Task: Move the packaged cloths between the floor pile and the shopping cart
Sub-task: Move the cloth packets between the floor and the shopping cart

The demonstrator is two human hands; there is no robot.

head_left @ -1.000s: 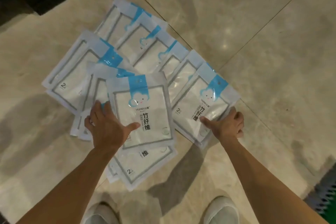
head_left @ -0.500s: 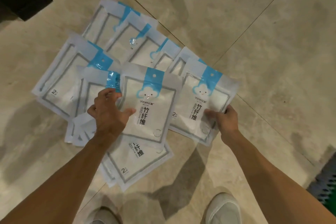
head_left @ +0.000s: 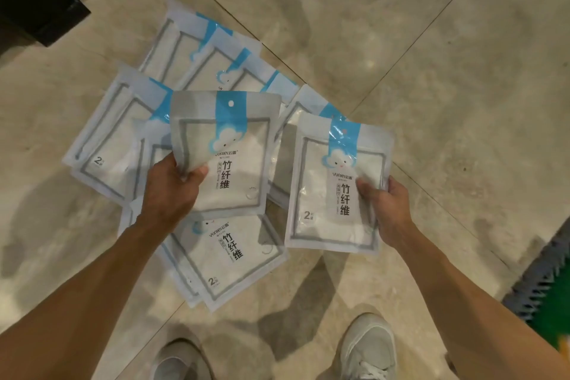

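Note:
Several packaged cloths, white pouches with a blue strip and cloud logo, lie in an overlapping pile point(head_left: 129, 139) on the tiled floor. My left hand point(head_left: 172, 188) grips the lower left edge of one packaged cloth point(head_left: 234, 163), lifted above the pile. My right hand point(head_left: 385, 207) pinches the right side of a second packaged cloth point(head_left: 330, 194), also raised off the floor. Another packaged cloth point(head_left: 234, 262) rests flat just below the left-hand one. No shopping cart is in view.
A dark block point(head_left: 37, 0) stands at the top left corner. A grey and green ribbed mat point(head_left: 549, 293) lies at the right edge. My two shoes point(head_left: 367, 348) are at the bottom of the frame on beige floor tiles point(head_left: 431, 55).
Both hands have closed on a packaged cloth each and lifted them off the pile toward me; a second ago the hands were pressing on the pouches lying flat.

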